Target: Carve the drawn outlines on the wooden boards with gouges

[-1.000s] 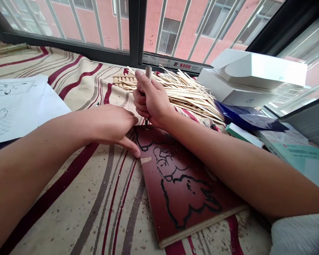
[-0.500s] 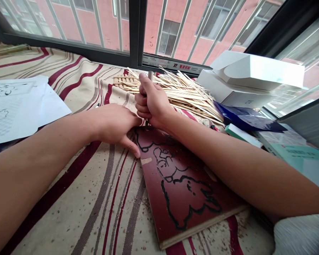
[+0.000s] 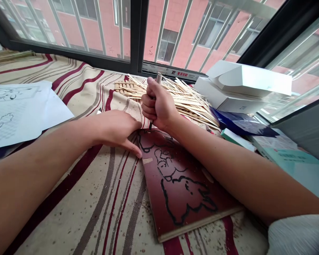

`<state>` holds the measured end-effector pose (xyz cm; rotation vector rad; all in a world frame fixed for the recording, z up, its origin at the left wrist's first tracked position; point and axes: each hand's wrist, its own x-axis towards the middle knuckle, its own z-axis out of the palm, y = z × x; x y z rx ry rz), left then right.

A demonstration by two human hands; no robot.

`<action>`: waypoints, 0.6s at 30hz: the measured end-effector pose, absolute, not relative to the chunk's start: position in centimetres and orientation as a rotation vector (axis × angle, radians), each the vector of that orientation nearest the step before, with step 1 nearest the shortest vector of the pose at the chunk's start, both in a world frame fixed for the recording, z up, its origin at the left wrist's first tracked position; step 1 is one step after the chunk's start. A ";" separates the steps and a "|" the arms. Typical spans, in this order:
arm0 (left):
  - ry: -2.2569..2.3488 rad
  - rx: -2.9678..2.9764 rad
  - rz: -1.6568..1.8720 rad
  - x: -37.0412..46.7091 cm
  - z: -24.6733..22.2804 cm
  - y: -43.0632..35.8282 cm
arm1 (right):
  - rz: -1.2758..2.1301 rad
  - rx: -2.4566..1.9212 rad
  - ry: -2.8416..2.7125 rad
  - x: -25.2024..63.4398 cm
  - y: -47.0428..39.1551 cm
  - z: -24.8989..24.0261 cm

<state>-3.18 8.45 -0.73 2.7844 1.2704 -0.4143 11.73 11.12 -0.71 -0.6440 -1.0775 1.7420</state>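
A dark red wooden board [image 3: 172,198] with animal figures outlined in black lies on the striped cloth. My right hand [image 3: 161,102] is wrapped in a fist around a slim carving tool [image 3: 151,124]. Its grey end sticks up past the thumb, and its dark shaft points down at the board's far end, where the lines are partly hidden by my arm. Against the board's far left edge rests my left hand [image 3: 117,129], thumb and fingers spread apart. Its fingertips are partly out of sight.
Thin wooden strips [image 3: 186,99] lie in a pile behind my hands. White boxes [image 3: 241,86], a blue plastic sheet [image 3: 236,120] and books [image 3: 295,156] sit on the right. Printed drawings [image 3: 21,113] lie on the left. Small chips dot the cloth [image 3: 101,198]. Barred windows [image 3: 170,35] stand behind.
My right fist and the tool have shifted slightly right, and the tool leans more to the right. The left hand stays at the board's edge. The camera view has tilted a little.
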 end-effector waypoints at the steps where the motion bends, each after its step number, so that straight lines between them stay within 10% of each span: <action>1: 1.264 2.786 -0.410 -3.2 -0.7 8.4 | 1.712 -0.645 -1.092 11.6 11.2 -0.9; 18: 1.267 2.777 -0.412 -3.2 -1.0 8.8 | 1.693 -0.737 -1.130 11.1 10.7 -1.4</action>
